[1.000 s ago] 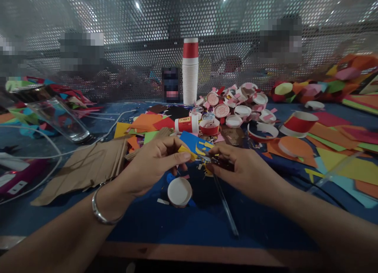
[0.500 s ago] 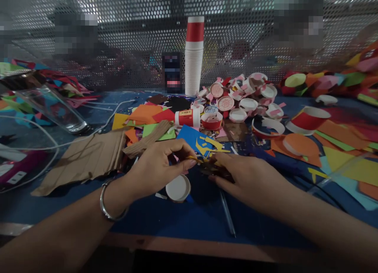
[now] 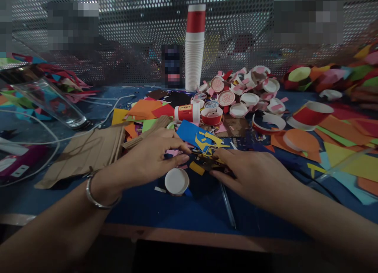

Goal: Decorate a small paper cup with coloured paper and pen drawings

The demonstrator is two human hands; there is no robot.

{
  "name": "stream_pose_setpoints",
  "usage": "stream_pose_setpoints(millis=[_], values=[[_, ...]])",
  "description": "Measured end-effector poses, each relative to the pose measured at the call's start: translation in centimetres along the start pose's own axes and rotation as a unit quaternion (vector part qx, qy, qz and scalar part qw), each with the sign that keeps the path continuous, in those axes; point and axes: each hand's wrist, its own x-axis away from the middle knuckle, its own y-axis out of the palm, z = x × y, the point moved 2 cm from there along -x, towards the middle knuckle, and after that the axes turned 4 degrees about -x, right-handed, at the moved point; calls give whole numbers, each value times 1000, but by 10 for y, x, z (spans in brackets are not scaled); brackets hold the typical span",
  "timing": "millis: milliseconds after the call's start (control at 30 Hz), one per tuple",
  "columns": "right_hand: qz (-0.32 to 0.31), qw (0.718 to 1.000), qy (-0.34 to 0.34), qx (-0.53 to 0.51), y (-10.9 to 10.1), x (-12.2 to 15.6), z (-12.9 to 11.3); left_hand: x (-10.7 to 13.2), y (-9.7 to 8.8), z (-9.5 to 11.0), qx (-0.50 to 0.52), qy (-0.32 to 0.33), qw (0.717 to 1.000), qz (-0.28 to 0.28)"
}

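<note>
On the crowded counter (image 3: 165, 214), the brown cardboard (image 3: 85, 153) lies just beside the left hand (image 3: 147, 161), and a careless sweep of that wrist could push it into the loose paper. The upturned white cup (image 3: 176, 181) sits right under the hand and looks easy to knock over or roll away. Next to it the small yellow scrap (image 3: 197, 168) lies free on the blue surface, light enough to slide off among the other cuttings. The blue card (image 3: 189, 132) with yellow shapes on it could lose them if nudged. The clear rod (image 3: 228, 208) near the counter's edge could roll off. The left fingers (image 3: 174, 141) are curled, with thumb and forefinger almost meeting over pink snippets; I cannot tell if anything is pinched between them. The right hand (image 3: 255, 174) lies low, its fingers (image 3: 228, 157) stretched nearly flat onto a dark piece (image 3: 210, 164). The thumb is hidden, so I cannot tell whether it grips the piece.
</note>
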Motion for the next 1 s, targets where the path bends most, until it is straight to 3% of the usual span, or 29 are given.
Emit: stream_pose_setpoints(millis=[100, 200, 433, 567, 667, 833, 933, 1000], values=[[-12, 1000, 0, 7, -2, -1, -2, 9, -12, 3, -62, 12, 996, -67], [-5, 1000, -7, 20, -2, 0, -3, 16, -13, 10, -108, 29, 983, -146], [46, 997, -44, 34, -2, 3, -1, 19, -6, 11, -108, 33, 980, -162], [106, 992, -60, 16, -5, 4, -1, 18, -15, 13, -112, 49, 987, -105], [173, 979, -86, -66, -10, 6, -4, 19, -16, 19, -122, 69, 990, -30], [184, 940, -100, -269, -12, 7, -14, 22, -3, 32, -172, 111, 976, 77], [195, 929, -98, -300, -12, 7, -16, 24, 2, 37, -192, 134, 966, 106], [216, 925, -99, -297, -12, 8, -16, 25, 2, 36, -156, 113, 974, 118]])
